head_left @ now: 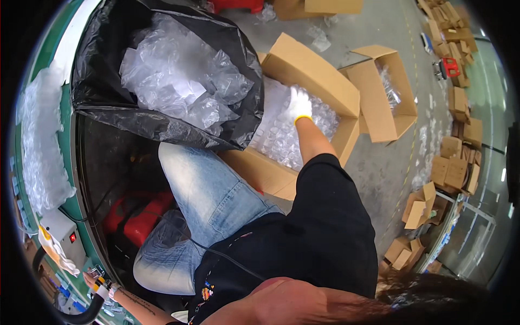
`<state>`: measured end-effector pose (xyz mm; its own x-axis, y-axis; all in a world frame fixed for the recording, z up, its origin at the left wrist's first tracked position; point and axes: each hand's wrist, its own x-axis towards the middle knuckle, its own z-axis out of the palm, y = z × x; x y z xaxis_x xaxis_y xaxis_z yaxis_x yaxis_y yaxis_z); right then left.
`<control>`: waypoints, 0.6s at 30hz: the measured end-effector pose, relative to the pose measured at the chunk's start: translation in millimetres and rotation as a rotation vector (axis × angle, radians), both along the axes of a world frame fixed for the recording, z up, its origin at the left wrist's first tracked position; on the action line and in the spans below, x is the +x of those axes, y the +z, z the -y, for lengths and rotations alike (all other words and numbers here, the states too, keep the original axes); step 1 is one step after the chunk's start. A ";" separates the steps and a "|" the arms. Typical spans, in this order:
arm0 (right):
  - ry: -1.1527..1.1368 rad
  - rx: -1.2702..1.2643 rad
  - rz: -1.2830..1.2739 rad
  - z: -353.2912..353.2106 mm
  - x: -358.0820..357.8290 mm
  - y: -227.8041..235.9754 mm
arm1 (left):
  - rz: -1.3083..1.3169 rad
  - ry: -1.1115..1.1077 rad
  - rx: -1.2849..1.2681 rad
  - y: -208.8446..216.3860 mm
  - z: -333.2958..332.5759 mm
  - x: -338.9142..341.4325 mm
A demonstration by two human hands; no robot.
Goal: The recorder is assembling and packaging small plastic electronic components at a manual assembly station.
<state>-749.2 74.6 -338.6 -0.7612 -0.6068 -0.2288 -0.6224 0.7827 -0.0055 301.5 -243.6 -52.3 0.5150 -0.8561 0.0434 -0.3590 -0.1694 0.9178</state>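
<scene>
My right hand point(299, 104), in a white glove with a yellow cuff, reaches into a large open cardboard box point(311, 67). Its fingers look stretched out over the clear bubble wrap point(281, 143) inside, touching or just above it. At the lower left, my left hand point(89, 279) is at the green workbench point(89, 230), close to a small metallic object point(96, 270). A dark curved tube point(93, 310) partly covers that hand, so its grip does not show. A white and orange glove point(56, 252) lies nearby.
A black bag point(162, 120) full of crumpled clear plastic stands before my knees. Bubble wrap sheeting point(43, 146) and a grey box with a red light point(65, 235) sit on the bench. Right are a smaller open carton point(374, 103) and several stacked cartons point(452, 162).
</scene>
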 end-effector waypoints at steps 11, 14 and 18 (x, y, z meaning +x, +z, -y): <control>0.090 0.259 -0.087 30.0 -8.9 -26.1 | 0.146 0.115 -0.006 15.4 -29.1 -21.0; 0.189 0.155 -0.303 19.4 -16.7 -43.3 | 0.136 0.131 -0.013 7.9 -30.2 -30.7; 0.173 0.225 -0.105 37.3 -8.1 -6.3 | 0.157 0.184 -0.046 8.4 -25.5 -37.8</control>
